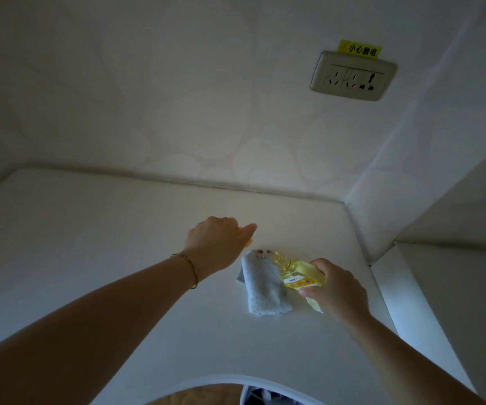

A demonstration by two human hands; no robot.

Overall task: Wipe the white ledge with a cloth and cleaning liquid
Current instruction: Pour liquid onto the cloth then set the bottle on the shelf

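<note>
A folded pale blue cloth lies on the white ledge. My right hand grips a clear bottle of yellow cleaning liquid, tipped so its open neck rests over the far end of the cloth. My left hand hovers just left of the cloth's far end, fingers closed, with a small yellow thing, perhaps the bottle's cap, peeking out under the thumb. A thin bracelet sits on the left wrist.
A wall with a socket plate and a yellow warning sticker rises behind the ledge. A white side wall and a lower step bound the ledge on the right. The ledge's front edge curves above a wooden floor.
</note>
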